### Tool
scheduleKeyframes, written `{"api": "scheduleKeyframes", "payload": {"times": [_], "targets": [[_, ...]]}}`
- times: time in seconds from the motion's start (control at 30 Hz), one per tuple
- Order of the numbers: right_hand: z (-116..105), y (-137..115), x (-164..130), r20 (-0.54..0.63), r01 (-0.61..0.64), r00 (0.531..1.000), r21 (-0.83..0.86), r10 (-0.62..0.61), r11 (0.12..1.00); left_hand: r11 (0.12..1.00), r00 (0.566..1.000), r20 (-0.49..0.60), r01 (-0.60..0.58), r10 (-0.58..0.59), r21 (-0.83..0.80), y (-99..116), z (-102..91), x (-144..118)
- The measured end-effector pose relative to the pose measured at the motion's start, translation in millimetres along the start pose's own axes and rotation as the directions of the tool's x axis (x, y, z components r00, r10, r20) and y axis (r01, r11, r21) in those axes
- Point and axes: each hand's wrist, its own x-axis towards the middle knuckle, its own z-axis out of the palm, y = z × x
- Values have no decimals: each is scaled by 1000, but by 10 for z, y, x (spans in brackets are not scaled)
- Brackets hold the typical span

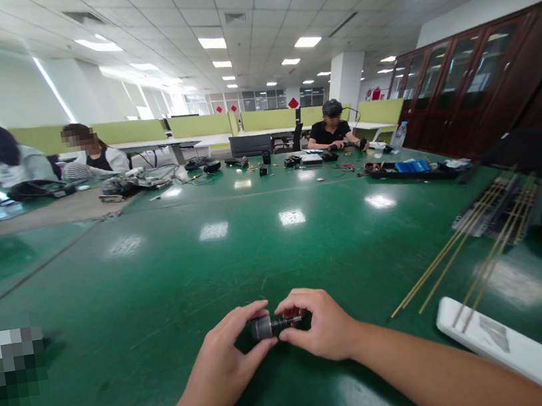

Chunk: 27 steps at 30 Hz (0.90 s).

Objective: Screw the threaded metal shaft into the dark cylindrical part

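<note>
Head view, wide green table (170,277). I see both of my hands meeting low in the middle of the frame, just above the tabletop. My left hand (227,360) closes its thumb and fingers around the thicker end of a small dark cylindrical part (263,328); my right hand (321,323) pinches the thinner metal shaft (287,321) that projects from it toward the right. Both hands are curled shut on the piece, which lies level between them, near the table's near edge.

Handling, as I judge it: the part looks rigid, metallic and light enough for fingertips alone. Its smooth round body may roll or slip, so the thick barrel is the surer place to hold; the slim shaft offers little surface and would twist easily between the pads.

To the right lie several thin brass-coloured rods (464,250), their near ends resting across a flat white device (513,347). Farther off, the table carries cables and tools, and other people (334,128) sit at work along its far side. A row of dark wooden cabinets (480,79) stands at right.
</note>
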Motion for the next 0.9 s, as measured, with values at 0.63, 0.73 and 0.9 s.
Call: {"api": "scheduleKeyframes", "payload": {"times": [0.63, 0.73, 0.9], "targets": [[0, 32, -1, 17, 43, 999, -33, -42, 999, 1000, 999, 28, -26, 26, 15, 59, 8, 21], [-7, 29, 6, 12, 36, 999, -36, -36, 999, 999, 998, 31, -47, 46, 21, 60, -2, 23], [-12, 23, 8, 13, 40, 999, -34, -40, 999, 997, 997, 29, -73, 72, 25, 44, -1, 17]]}}
